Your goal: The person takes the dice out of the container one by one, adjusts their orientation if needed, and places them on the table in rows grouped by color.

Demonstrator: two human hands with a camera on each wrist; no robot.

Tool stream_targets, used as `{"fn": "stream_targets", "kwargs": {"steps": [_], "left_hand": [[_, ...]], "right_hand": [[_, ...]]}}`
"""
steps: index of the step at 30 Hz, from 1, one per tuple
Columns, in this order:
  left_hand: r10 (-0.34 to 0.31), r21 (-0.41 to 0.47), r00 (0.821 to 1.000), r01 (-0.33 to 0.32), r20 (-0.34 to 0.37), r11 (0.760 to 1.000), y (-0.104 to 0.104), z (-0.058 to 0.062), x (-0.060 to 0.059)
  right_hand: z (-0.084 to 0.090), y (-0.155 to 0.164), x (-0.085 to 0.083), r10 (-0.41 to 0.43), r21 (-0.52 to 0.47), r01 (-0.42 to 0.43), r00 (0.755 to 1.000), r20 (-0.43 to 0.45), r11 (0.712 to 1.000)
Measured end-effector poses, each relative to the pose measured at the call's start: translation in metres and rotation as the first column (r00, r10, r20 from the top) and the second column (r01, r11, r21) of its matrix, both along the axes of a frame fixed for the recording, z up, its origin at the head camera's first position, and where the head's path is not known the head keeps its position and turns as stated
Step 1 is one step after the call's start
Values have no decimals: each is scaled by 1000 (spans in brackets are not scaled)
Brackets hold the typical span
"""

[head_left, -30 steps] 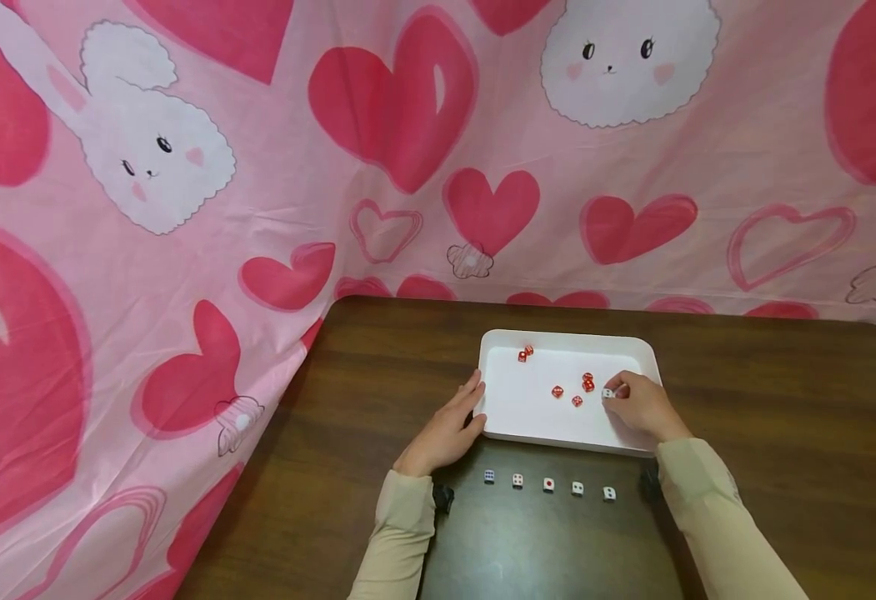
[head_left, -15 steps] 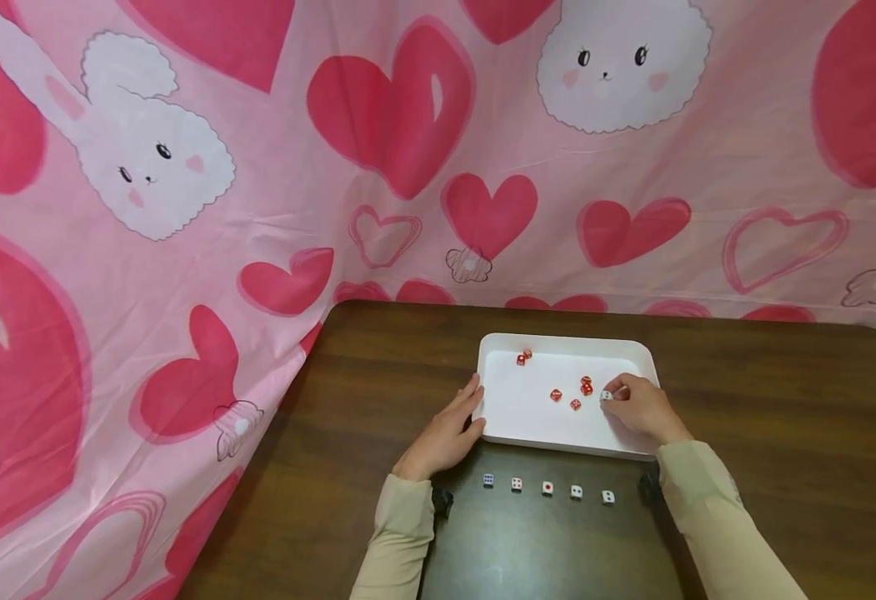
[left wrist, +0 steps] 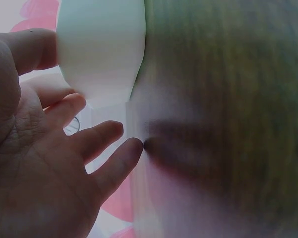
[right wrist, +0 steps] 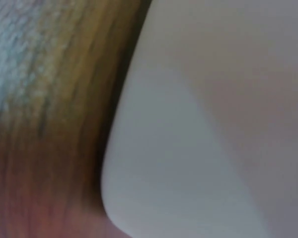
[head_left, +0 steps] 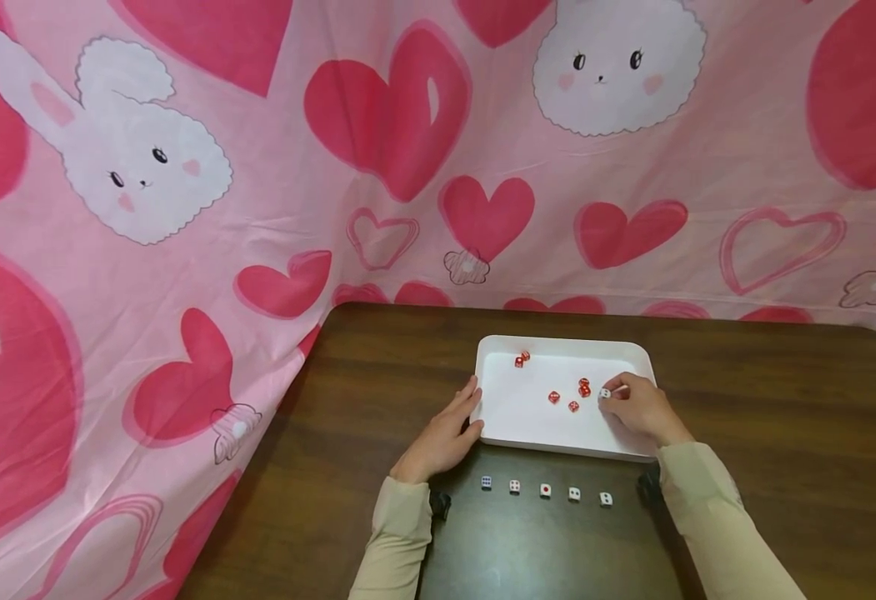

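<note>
1. Over the right part of the white tray [head_left: 516,417], close to its floor, sits a white die [head_left: 604,393] showing two dark pips toward the camera; whether it touches the floor cannot be told.
2. The right hand [head_left: 638,406] grasps this die, pinching it between thumb and fingertips, with the rest of the hand over the tray's right side.
3. Just left of the pinched die, two red dice [head_left: 584,390] lie together; nearer the person are two single ones, a red die [head_left: 553,397] and another red die [head_left: 573,407].
4. Near the tray's far left corner, another red pair [head_left: 518,362] lies close together.
5. The left hand [head_left: 441,439] grasps nothing: its fingers are extended, and it rests against the tray's left end.
6. On the bench [head_left: 385,358], between the tray and the person, five white dice stand spaced in a row: one with blue pips [head_left: 486,482], one with four red pips [head_left: 514,487], one with a single red pip [head_left: 546,491], and two with dark pips [head_left: 574,494].
7. Beyond the bench hangs a pink cloth [head_left: 280,200] printed with hearts and rabbit faces.
</note>
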State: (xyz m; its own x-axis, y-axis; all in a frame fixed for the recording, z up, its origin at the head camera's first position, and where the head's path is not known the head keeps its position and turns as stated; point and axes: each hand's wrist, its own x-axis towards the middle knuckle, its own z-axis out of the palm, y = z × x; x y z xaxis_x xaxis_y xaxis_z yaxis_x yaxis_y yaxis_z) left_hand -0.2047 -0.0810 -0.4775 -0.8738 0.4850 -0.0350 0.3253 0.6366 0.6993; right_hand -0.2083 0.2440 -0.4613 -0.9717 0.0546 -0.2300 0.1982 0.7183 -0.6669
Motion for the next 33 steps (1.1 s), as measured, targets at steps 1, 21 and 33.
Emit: {"fn": "stream_targets", "kwargs": {"steps": [1,21,33], "left_hand": [[0,1,1000,0,1,1000,0,0,0],[5,0,1000,-5,4,1000,1,1,2],[-2,-4,1000,2,-8,1000,0,-2,1]], "right_hand": [[1,0,0,-5,-6,5,1000,5,1000],[5,-1,9,-24,-41,21,996,-88,999],[14,0,21,-16,-77,8,994,-110,997]]}}
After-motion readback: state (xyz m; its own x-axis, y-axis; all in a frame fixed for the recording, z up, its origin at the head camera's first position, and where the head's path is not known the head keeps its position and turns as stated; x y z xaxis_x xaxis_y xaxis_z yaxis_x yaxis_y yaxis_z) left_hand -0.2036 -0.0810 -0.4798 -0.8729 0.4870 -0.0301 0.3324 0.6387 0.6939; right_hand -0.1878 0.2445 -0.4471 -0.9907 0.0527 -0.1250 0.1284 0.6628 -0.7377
